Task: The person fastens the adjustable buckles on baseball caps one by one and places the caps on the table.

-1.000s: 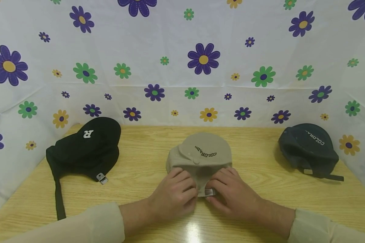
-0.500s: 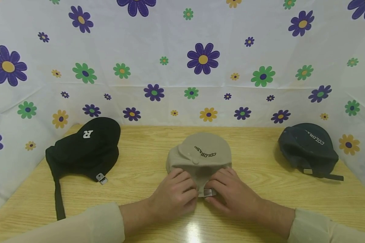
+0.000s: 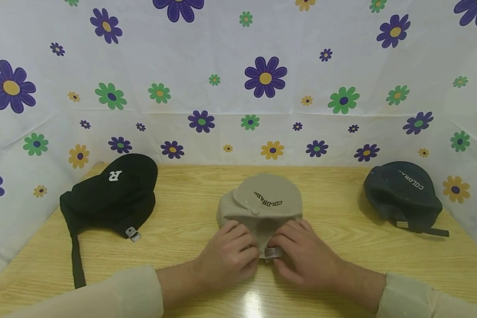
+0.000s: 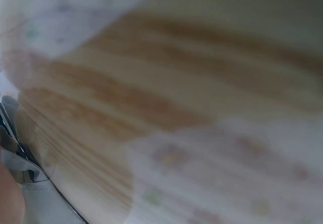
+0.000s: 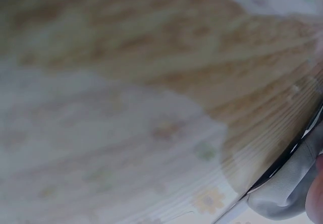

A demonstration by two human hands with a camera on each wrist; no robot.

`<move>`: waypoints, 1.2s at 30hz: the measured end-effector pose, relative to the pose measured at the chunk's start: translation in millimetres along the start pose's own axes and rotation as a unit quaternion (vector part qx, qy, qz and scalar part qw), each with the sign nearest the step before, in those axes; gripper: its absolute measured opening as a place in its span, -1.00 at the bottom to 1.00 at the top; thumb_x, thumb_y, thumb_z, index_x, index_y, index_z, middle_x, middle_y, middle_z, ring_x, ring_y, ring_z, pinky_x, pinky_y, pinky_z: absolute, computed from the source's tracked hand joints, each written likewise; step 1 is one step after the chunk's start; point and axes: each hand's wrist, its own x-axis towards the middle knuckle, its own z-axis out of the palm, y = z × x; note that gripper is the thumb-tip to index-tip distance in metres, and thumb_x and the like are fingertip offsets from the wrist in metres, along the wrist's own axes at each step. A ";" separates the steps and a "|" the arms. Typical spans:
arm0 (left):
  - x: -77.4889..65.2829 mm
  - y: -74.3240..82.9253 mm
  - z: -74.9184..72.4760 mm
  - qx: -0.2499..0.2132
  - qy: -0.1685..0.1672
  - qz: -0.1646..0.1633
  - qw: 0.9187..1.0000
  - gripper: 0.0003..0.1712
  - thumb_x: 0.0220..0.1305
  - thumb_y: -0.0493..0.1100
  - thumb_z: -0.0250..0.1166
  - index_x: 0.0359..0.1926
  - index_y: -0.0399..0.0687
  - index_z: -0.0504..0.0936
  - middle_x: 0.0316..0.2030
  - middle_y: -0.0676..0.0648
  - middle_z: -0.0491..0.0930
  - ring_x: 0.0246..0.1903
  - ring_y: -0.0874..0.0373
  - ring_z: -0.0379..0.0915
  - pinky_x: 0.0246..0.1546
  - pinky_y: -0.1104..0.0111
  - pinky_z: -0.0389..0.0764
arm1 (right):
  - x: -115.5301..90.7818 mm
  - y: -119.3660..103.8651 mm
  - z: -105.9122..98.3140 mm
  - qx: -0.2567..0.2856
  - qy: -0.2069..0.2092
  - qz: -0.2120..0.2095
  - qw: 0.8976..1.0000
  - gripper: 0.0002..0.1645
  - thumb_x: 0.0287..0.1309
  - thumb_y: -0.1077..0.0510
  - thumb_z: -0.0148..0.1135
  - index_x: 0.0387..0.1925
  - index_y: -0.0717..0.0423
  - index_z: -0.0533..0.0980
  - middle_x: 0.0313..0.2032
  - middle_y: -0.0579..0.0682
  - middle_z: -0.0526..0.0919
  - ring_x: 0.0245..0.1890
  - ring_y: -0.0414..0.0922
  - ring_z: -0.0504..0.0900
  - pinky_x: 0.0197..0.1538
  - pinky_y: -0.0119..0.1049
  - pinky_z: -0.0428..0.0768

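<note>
The work in hand looks to be at the back strap of the beige cap (image 3: 272,190), which sits about midway between the side edges of the table (image 3: 183,190), out from its far edge, with the metal buckle (image 3: 273,253) turned toward the person. The left hand (image 3: 231,254) grips the cap's rear rim with its fingers curled in; the right hand (image 3: 301,252) has its fingers bent and the thumb below, pinching the rim beside the buckle. The strap's end is hidden, and the wrist views are too blurred to help. A good way would be to steady the rim with the left fingers, keep the strap flat and square to the buckle, and work the clasp gently with the right thumb so that the cloth does not bunch. The cap looks like soft matt fabric, rounded and slack, likely to fold under pressure, with dark arched lettering; the buckle is hard, small and boxy. Near the far left corner slumps a black cap (image 3: 115,198) with a white letter, its strap trailing loose; toward the right edge lies a rumpled navy cap (image 3: 403,198) with pale lettering.
</note>
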 end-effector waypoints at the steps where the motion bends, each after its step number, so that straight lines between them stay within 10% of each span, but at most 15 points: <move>1: 0.0 0.0 -0.2 0.000 -0.003 -0.003 1.000 -0.95 -0.07 -0.20 0.36 -0.55 0.07 0.66 -0.44 0.13 0.62 -0.34 0.21 0.48 -0.17 0.35 0.42 | -0.1 -0.4 -0.7 -0.003 -0.001 0.006 1.000 -0.72 0.02 0.05 0.30 -0.17 -0.08 0.55 -0.17 -0.24 0.55 -0.06 -0.22 0.47 0.01 -0.24 0.36; 36: -1.3 -0.6 0.5 -0.006 -0.030 -0.018 0.999 -0.74 0.05 0.10 0.40 -0.35 0.06 0.72 -0.30 0.12 0.63 -0.22 0.19 0.48 -0.10 0.33 0.41 | 3.7 1.0 2.4 0.002 0.044 -0.085 0.995 -0.92 0.22 0.05 0.32 -0.35 -0.07 0.67 -0.30 -0.24 0.63 -0.22 -0.23 0.54 -0.01 -0.26 0.38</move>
